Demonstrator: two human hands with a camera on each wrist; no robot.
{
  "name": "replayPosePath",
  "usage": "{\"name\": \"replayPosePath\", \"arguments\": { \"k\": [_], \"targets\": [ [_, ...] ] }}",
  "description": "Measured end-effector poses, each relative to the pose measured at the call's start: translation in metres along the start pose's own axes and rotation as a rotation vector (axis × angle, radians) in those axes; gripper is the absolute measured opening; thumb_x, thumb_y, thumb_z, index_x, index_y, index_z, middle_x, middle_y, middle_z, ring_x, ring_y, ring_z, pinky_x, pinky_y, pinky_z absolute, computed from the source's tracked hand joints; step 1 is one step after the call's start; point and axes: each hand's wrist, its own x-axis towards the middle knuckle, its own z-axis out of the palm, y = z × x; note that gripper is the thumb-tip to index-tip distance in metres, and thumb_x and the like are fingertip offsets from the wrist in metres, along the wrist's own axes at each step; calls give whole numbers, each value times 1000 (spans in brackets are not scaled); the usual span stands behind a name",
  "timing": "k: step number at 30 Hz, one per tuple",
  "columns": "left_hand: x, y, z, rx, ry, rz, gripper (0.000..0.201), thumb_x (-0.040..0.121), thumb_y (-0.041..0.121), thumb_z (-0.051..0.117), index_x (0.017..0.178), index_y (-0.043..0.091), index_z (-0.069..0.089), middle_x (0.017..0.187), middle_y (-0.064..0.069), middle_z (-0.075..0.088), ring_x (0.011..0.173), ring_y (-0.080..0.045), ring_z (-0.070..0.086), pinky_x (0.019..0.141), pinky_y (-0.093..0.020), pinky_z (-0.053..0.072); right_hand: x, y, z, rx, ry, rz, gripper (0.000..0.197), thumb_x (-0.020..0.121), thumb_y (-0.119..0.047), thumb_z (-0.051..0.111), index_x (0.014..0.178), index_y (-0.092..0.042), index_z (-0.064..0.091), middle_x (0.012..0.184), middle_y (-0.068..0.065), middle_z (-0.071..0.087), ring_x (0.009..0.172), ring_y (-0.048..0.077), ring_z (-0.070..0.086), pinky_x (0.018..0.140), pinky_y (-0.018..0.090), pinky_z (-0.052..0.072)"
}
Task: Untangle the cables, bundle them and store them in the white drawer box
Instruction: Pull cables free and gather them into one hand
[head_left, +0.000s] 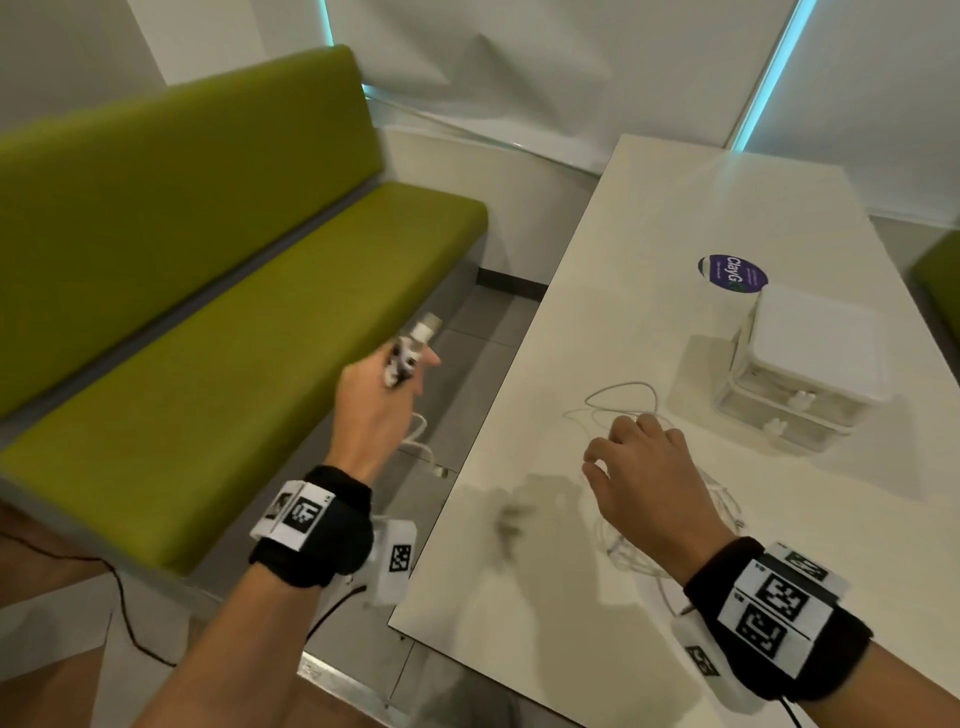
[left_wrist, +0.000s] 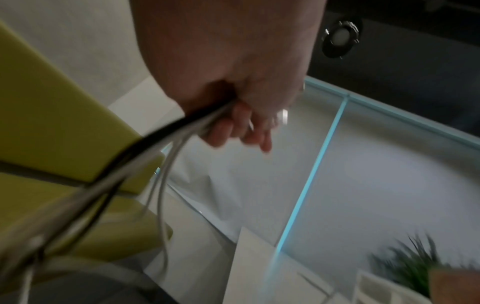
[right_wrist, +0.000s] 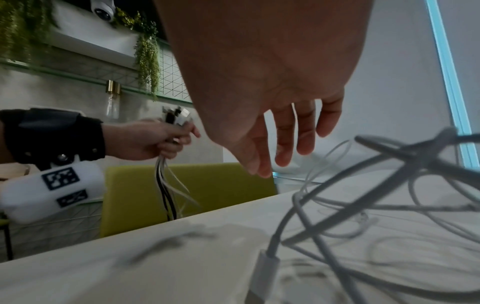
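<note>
Gripping a bunch of black and white cables (right_wrist: 166, 185) by their plug ends, a person's left hand (head_left: 376, 400) is held off the white table's (head_left: 519, 597) edge, at nine o'clock, cords dangling. The right hand (head_left: 644, 478) hovers, fingers (right_wrist: 306, 131) loosely spread and holding nothing, over tangled white cables (right_wrist: 363, 205) on the tabletop. The white drawer box (head_left: 810, 364), drawers closed, stands at two o'clock.

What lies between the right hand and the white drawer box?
In the head view, only a loop of white cable on the table lies between the right hand and the white drawer box.
</note>
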Motion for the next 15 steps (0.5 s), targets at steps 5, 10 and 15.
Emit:
{"name": "replayPosePath", "arguments": {
  "k": [5, 10, 15],
  "targets": [
    [-19, 3, 32, 201, -406, -4, 38, 91, 2, 48, 82, 31, 71, 76, 11, 70, 56, 5, 53, 47, -14, 35, -6, 17, -5, 135, -122, 1, 17, 93, -13, 58, 97, -18, 74, 90, 1, 63, 88, 25, 56, 74, 35, 42],
    [-32, 29, 54, 67, -353, 68, 20, 95, 20, 59, 83, 28, 73, 74, 7, 62, 56, -2, 50, 48, -16, 32, -15, 34, -11, 218, -374, -91, 37, 94, -6, 46, 118, -25, 65, 113, -6, 63, 108, 15, 56, 86, 25, 45],
    [-52, 38, 79, -12, -262, 102, 38, 87, 38, 69, 67, 11, 50, 81, -13, 69, 61, -28, 49, 56, -44, 41, -28, 38, -4, 142, -434, -155, 34, 93, -16, 44, 118, -26, 66, 116, -3, 62, 108, 21, 52, 84, 28, 41]
  ]
}}
